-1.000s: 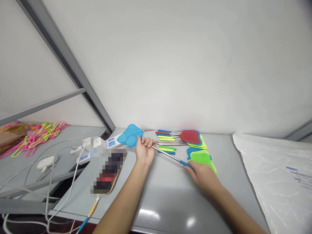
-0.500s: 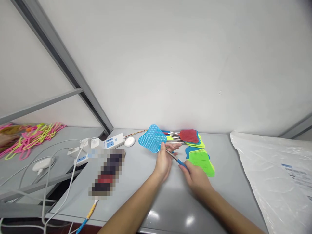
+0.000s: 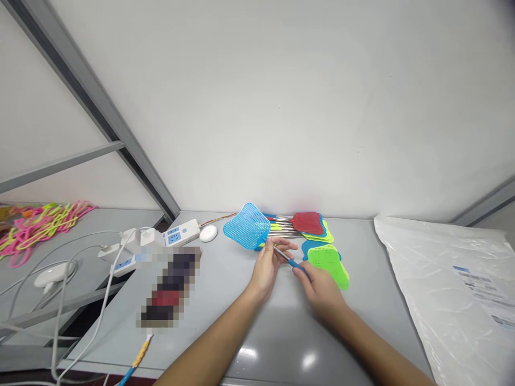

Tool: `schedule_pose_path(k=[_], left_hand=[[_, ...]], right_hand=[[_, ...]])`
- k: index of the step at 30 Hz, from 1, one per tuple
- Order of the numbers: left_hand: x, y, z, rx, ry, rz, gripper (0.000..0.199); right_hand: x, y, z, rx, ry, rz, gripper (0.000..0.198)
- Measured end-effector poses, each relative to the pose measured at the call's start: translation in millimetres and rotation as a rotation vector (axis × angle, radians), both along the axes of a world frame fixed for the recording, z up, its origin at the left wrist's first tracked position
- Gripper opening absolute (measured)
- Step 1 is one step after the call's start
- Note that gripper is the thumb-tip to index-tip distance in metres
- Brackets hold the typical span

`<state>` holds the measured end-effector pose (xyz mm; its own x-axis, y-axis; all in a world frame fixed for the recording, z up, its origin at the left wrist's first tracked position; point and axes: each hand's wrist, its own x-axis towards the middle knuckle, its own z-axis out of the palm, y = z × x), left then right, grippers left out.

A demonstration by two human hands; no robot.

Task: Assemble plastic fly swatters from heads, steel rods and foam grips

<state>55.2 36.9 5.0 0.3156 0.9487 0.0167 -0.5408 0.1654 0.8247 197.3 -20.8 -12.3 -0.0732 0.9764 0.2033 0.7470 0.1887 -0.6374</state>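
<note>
Between my hands is a blue fly swatter (image 3: 247,228) with a perforated paddle, a thin metal shaft and a blue grip. My left hand (image 3: 267,271) pinches the shaft just below the paddle, thumb on top, its other fingers partly spread behind. Wrapped round the blue grip is my right hand (image 3: 322,289). Behind them lies a pile of fly swatters with metal shafts, a red swatter (image 3: 309,223) uppermost. Nearer to my right hand, a green swatter paddle (image 3: 330,264) rests over blue and yellow ones.
At left stand a white power strip (image 3: 183,233), a round white device (image 3: 208,233) and a pixelated phone-like object (image 3: 171,287) on a cable. White plastic packaging (image 3: 446,289) covers the right side. Pink and yellow cords (image 3: 44,228) lie on the neighbouring table past a metal frame.
The view has shifted slightly, so most things sit a little further left. Both hands keep their hold on the blue fly swatter. A blurred hand at the far left has mostly gone from view.
</note>
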Motion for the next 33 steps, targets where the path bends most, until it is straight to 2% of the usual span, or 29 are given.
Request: schedule_pose_path(k=[3, 7, 13, 16, 20, 28, 33], left_hand=[[-1.1, 3.9, -2.1, -0.03, -0.017, 0.073, 0.041], [-7.5, 13.3, -1.1, -0.062, -0.105, 0.283, 0.044], [-23.8, 27.9, 3.1, -0.113, -0.167, 0.676, 0.026], [-29.8, 34.3, 4.4, -0.13, -0.132, 0.776, 0.02], [-29.7, 33.3, 3.4, -0.084, -0.086, 0.693, 0.024], [-8.2, 3.3, 0.6, 0.144, 0.166, 0.267, 0.029], [-2.8, -7.2, 3.6, 0.239, 0.254, 0.135, 0.032]], right_hand=[[3.2, 0.0, 1.5, 0.002, 0.001, -0.013, 0.036], [4.3, -1.0, 3.0, 0.008, 0.0, -0.01, 0.035], [6.4, -1.9, 3.6, 0.017, 0.022, -0.016, 0.033], [9.9, -2.5, 5.0, 0.021, 0.024, -0.003, 0.031], [10.4, -2.9, 4.5, 0.045, 0.008, 0.03, 0.029], [0.5, -3.1, -3.2, 0.084, 0.043, 0.123, 0.025], [-1.1, -5.3, -0.5, 0.104, 0.102, 0.149, 0.024]])
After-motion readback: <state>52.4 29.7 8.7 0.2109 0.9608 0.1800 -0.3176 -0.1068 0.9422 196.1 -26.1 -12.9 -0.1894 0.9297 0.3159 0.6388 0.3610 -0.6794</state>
